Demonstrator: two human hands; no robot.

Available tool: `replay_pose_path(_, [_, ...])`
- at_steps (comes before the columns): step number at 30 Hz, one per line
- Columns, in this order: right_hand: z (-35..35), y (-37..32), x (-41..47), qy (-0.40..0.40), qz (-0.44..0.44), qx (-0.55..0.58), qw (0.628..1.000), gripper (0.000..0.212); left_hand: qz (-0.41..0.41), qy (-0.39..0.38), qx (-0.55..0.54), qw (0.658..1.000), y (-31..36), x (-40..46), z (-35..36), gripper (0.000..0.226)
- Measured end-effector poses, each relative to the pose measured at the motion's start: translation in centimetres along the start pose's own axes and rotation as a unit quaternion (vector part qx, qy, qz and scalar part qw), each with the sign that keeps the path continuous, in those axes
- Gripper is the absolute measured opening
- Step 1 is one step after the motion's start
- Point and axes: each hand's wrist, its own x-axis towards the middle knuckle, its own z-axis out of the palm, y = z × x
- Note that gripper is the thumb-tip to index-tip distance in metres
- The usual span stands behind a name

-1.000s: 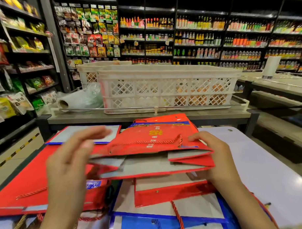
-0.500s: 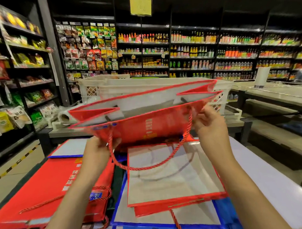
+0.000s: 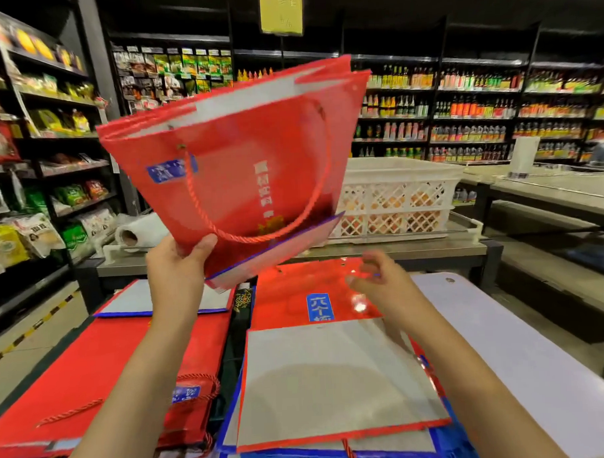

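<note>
A red gift bag (image 3: 243, 162) with a red rope handle and white lettering is raised in front of me, opened out and tilted. My left hand (image 3: 177, 267) grips its lower left corner, thumb on the front face. My right hand (image 3: 377, 281) hovers below the bag with loosely spread fingers and holds nothing. Under it lie flat folded bags: a red one with a blue label (image 3: 316, 297) and one showing its grey inside (image 3: 333, 378).
More flat red bags (image 3: 100, 373) lie stacked at the left. A white table (image 3: 524, 358) extends right. Behind stands a metal counter (image 3: 397, 251) carrying a white lattice crate (image 3: 395, 194) and a plastic bag roll (image 3: 136, 231). Stocked shelves (image 3: 461, 113) line the aisle.
The red bag went from lying flat on the pile to being lifted and opened. My right hand has let go of it and dropped; my left hand holds it alone.
</note>
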Motion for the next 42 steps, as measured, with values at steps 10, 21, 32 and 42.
replay_pose_path(10, [2.9,5.1,-0.9,-0.162,-0.010,-0.510,0.845,0.068,0.020,0.029,-0.017,0.999,-0.2,-0.3,-1.5,0.023])
replay_pose_path(21, [0.1,4.0,0.9,0.081,0.038,0.003,0.996,0.024,-0.180,0.000,-0.135,0.974,-1.0,-0.2,-4.3,0.012])
replay_pose_path(32, [3.6,-2.7,-2.6,-0.014,0.059,0.170,0.984,0.037,-0.271,-0.082,-0.063,0.957,-1.0,-0.9,-6.2,0.002])
replay_pose_path(42, [10.7,-2.6,-4.9,-0.062,0.108,0.069,0.990,0.021,-0.295,-0.177,0.073,0.936,-3.5,-0.3,-14.6,0.037])
